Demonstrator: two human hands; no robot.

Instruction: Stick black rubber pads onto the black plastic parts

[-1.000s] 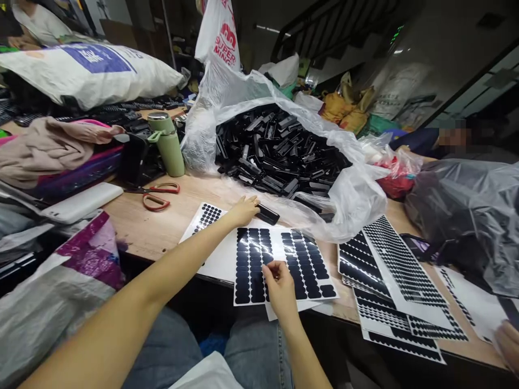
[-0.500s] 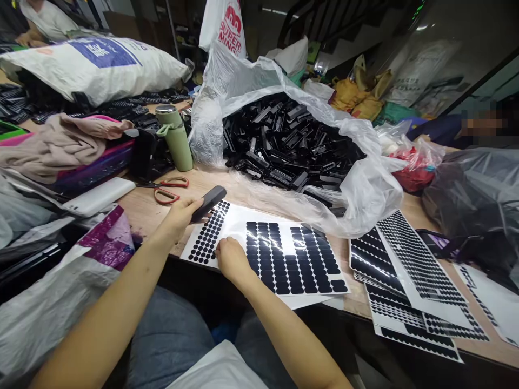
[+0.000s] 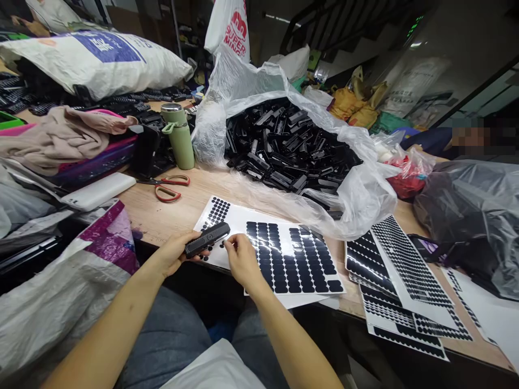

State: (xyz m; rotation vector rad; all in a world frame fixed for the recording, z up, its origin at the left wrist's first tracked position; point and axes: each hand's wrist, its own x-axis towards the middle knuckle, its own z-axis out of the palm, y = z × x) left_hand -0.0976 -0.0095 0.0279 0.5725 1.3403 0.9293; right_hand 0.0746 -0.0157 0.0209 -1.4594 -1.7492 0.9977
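Observation:
A long black plastic piece [image 3: 207, 239] lies in my left hand [image 3: 178, 251], fingers wrapped round its lower end and its ridged, recessed side turned up. Close to the piece's right end is my right hand [image 3: 243, 259], thumb and fingertips pinched together; what they hold, if anything, is too small to make out. Under both hands lies a sheet of round black stickers [image 3: 216, 212], partly covered by the left hand and the piece. Beside it, partly behind my right wrist, rests a sheet of oblong black stickers [image 3: 298, 254] with a few gaps in its rows.
A big clear plastic bag [image 3: 357, 200] full of black plastic pieces [image 3: 284, 146] stands behind the sheets. Red-handled scissors [image 3: 167, 189], a green bottle [image 3: 180, 140] and a white power bank-like block [image 3: 99, 192] are leftward. More sticker sheets [image 3: 405, 275] overlap at right, near a dark bag [image 3: 474, 210].
My left hand has come down and toward me, turning the black piece so its recessed side shows. My right hand has lifted off the round-sticker sheet and moved slightly right, beside the piece.

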